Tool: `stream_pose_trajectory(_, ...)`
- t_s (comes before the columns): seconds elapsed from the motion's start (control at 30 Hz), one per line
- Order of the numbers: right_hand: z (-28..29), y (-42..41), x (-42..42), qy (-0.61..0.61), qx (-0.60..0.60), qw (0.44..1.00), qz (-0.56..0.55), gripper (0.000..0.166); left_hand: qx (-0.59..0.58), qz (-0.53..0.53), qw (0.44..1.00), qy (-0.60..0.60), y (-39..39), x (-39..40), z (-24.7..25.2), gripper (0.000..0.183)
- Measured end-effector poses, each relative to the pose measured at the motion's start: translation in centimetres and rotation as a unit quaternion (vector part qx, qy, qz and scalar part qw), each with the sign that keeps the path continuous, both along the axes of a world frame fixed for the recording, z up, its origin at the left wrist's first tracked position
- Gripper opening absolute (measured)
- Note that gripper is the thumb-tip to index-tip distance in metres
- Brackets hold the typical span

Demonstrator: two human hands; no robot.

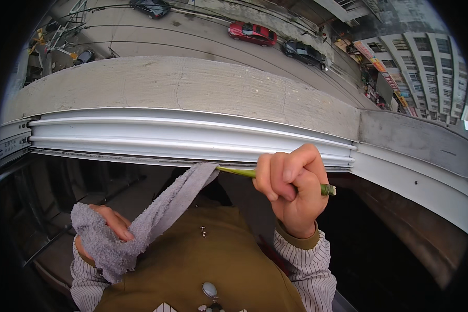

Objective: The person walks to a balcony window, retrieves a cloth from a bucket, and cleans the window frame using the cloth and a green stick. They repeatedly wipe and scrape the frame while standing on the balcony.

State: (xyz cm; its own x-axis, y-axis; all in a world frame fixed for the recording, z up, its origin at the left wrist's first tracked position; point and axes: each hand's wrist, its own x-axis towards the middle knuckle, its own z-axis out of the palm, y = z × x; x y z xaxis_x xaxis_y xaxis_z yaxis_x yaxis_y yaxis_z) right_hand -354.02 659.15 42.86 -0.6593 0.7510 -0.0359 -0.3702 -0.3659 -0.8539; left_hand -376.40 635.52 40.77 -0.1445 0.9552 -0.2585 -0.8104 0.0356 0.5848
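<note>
My left hand (115, 221) grips a bunched end of a grey terry cloth (162, 214). From there the cloth stretches up and right to the inner edge of a white sliding-window track (160, 130). My right hand (294, 187) is closed around a green plant stem (240, 171), whose cut end sticks out on the right. Its thin left tip meets the upper end of the cloth; whether it is tucked into the fold cannot be made out. My right fist overlaps the track near its right end.
Beyond the track runs a cracked concrete ledge (179, 84), then a drop to a street with a red car (252, 33) and dark cars. Overhead wires cross the upper left. White window framing (413, 187) bounds the right; another frame piece (13, 142) stands left.
</note>
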Motion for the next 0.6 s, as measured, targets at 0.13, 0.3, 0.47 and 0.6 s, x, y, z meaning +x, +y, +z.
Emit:
stream_pose_trajectory(0.13,-0.6,-1.3,0.1,0.047,-0.025,0.999,-0.005,0.019,0.043,-0.043,0.998,-0.025,-0.2,0.4,0.1,0.027)
stream_pose_trajectory(0.3,-0.6,-1.3,0.2,0.029,-0.017,0.999,0.007,0.017,0.248,-0.237,0.938,-0.056,5.4,3.1,-0.6,0.069)
stream_pose_trajectory(0.47,-0.9,-0.6,-2.3,0.044,-0.069,0.996,0.041,0.016,0.256,-0.233,0.938,-0.018,6.2,4.1,-0.4,0.069)
stream_pose_trajectory(0.6,0.6,-1.5,-2.0,0.109,-0.054,0.992,0.022,0.012,0.304,-0.266,0.915,-0.011,6.1,4.6,0.4,0.069)
